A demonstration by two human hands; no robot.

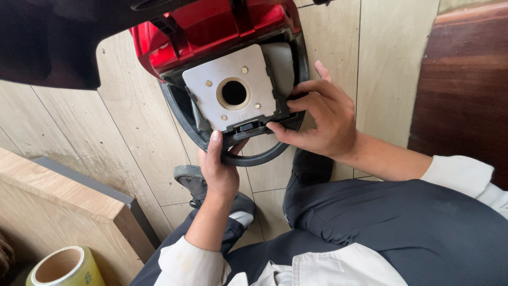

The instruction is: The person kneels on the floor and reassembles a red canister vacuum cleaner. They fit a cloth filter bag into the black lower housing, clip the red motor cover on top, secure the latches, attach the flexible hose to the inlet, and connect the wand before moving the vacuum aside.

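One dust-bag collar, stiff light card on a soft bag, seated in the red vacuum on the floor; my left hand grasps the black handle, right hand pinches the latch.

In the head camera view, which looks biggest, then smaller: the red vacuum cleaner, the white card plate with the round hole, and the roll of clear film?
1. Red vacuum cleaner
2. White card plate
3. Roll of clear film, partly cut off at the edge and nearer the camera, so unsure.
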